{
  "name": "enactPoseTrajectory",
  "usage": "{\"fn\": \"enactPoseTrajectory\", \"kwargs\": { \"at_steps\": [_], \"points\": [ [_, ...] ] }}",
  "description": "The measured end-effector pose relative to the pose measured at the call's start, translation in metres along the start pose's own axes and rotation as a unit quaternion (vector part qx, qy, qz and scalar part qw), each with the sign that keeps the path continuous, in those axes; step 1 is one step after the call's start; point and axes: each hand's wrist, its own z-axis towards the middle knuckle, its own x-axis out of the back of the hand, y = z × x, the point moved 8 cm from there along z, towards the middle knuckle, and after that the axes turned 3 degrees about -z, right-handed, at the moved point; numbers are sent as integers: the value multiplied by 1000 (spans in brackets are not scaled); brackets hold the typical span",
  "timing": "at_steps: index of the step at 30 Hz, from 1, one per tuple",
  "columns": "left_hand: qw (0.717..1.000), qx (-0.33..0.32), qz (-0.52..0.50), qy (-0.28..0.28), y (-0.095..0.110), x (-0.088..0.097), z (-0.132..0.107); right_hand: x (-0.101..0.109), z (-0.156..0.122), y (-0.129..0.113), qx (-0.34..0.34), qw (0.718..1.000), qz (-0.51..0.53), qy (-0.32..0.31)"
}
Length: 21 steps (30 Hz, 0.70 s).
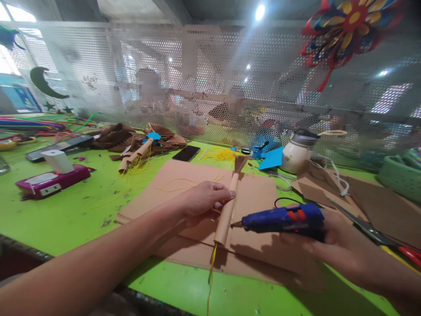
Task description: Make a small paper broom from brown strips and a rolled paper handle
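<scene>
My left hand (208, 198) is closed on a rolled brown paper tube (225, 217), thumb along its upper side. The tube tilts away from me, with a brown frayed paper tuft (240, 163) at its far end. Yellow thread (212, 262) hangs out of the near end. In my right hand (335, 237) is a blue glue gun (276, 220) with orange parts. Its nozzle points left, close beside the tube's right side; whether it touches, I cannot tell. Both hands are over a stack of brown paper sheets (194, 175).
Scissors (371, 230) lie at the right by dark brown sheets (388, 206). A kettle-like white jug (297, 153) and a green basket (401, 177) stand farther back. At the left are a purple power strip (54, 181), a phone (186, 153) and finished paper pieces (140, 151). A perforated metal screen (197, 66) rises behind.
</scene>
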Motion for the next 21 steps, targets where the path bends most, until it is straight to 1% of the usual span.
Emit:
{"fn": "enactPoseTrajectory", "kwargs": {
  "at_steps": [3, 7, 9, 11, 13, 16, 18, 21],
  "points": [
    [1000, 2, 0, 1, -1, 1, 1, -4, 0, 3, -2, 1000, -15, -14],
    [1000, 3, 4, 10, -2, 2, 1, 3, 8, -7, 29, 998, -34, 43],
    [1000, 3, 4, 15, -2, 2, 1, 5, 10, -11, 44, 997, -28, 59],
    [1000, 4, 0, 20, -1, 1, 0, 4, 9, -11, 43, 998, -12, 51],
    [1000, 5, -4, 25, -1, 1, 0, 0, 5, -7, 32, 999, 0, 23],
    [1000, 10, -7, 29, 0, 1, -1, -5, -1, -4, 35, 999, 14, -25],
    [999, 14, -10, 27, 0, 0, -1, -5, -2, -2, 38, 998, 25, -30],
    [999, 12, -17, 26, 0, 0, 0, -4, 0, 0, 23, 999, 29, -13]
  ]
}}
